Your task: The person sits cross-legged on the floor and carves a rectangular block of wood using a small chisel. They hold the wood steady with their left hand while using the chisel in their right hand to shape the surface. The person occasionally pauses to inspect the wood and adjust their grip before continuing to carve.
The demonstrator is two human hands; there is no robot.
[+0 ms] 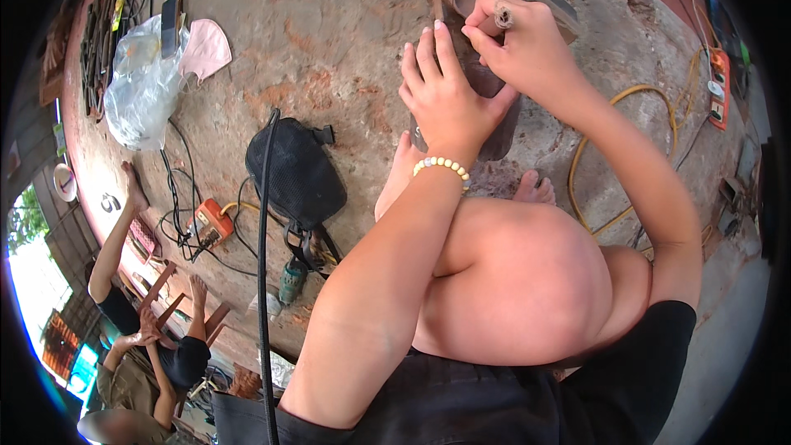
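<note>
My left hand (445, 103) lies with fingers stretched over a brown, carved-looking wooden piece (503, 136). Its fingertips reach the shaped upper part of that piece, and a yellow bead bracelet (442, 164) circles the wrist. Just to the right, my right hand (531, 49) is closed around a wooden-handled carving tool (503, 16). The handle's round, frayed end points up toward me; its working tip is hidden behind my fingers. Both hands are close together above my bare feet, beyond my bent knee.
A black mesh bag (297, 173), an orange socket block (211, 224) with cables and a clear plastic bag (142, 95) lie left on the rough floor. A phone (170, 25) and pink mask (206, 49) lie beyond. Right are a yellow cable (574, 166) and power strip (719, 89). Another person (148, 363) sits lower left.
</note>
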